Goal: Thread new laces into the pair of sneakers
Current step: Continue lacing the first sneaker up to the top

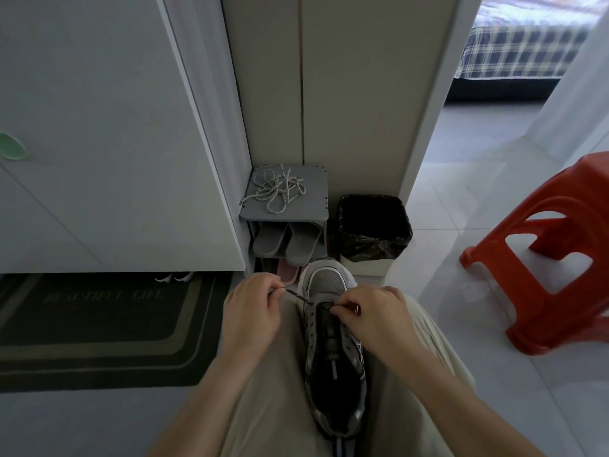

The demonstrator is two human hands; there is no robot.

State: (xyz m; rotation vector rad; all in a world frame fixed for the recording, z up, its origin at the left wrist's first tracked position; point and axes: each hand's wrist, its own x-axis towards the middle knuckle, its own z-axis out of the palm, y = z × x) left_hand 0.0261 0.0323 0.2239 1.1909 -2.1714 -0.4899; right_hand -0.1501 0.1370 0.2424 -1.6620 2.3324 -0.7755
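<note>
A grey, white and black sneaker (333, 354) lies between my thighs, toe pointing away from me. A dark lace (298, 296) runs through the eyelets nearest the toe. My left hand (252, 311) pinches one end of the lace, drawn out to the left of the shoe. On the other side my right hand (372, 316) pinches the other end, whose reddish tip pokes out by the fingers. A tangle of pale speckled laces (275, 189) lies on top of a small grey shoe rack (313, 206) ahead.
The rack holds grey slippers (285, 242) and stands against a white cabinet (99, 143). To its right sits a black-lined bin (374, 229). A red plastic stool (557, 255) stands at the right on the pale tiles. A dark doormat (99, 328) lies at the left.
</note>
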